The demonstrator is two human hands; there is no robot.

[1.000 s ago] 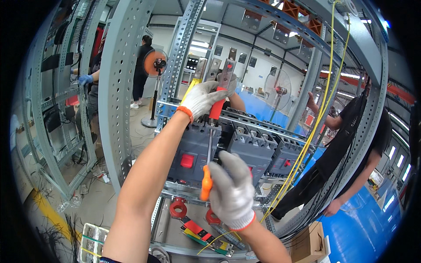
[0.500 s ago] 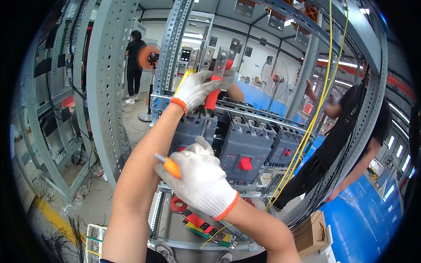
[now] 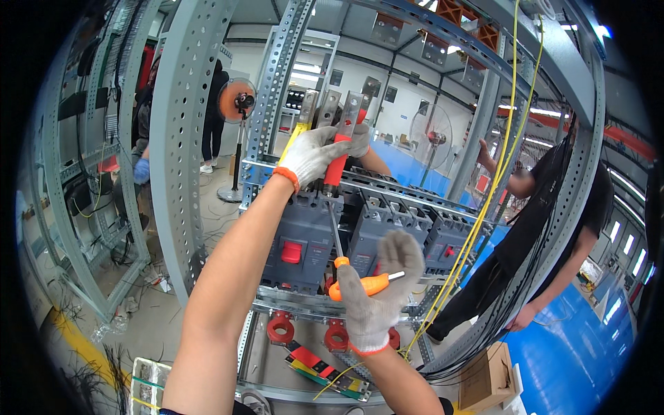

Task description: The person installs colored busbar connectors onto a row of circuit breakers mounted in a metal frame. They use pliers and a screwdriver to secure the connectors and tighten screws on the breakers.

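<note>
Inspecting outward from the R hand point(image 3: 375, 315), we find it gloved, fingers spread wide, w/ the orange-handled screwdriver point(image 3: 349, 289) lying against palm & thumb. Its shaft runs far & slightly left to the top of the near-left breaker point(image 3: 304, 232); tip contact we can't tell. We note the L hand point(image 3: 310, 155), also gloved, closed round the red-sleeved bar point(image 3: 337, 170), which stands above that unit w/ a slight tilt right. Just left of it: yellow-sleeved bar point(image 3: 293, 142); just right & behind, another person's gloved hand point(image 3: 360, 140). Further right we log the middle breaker point(image 3: 369, 232) & the right breaker point(image 3: 446, 242). Below: red rings point(image 3: 280, 330) & coloured bars point(image 3: 321, 368). R side: yellow wires point(image 3: 477, 228), person in black point(image 3: 532, 214); near R, cardboard box point(image 3: 487, 377). Far L: orange fan point(image 3: 232, 102) on stand.
</note>
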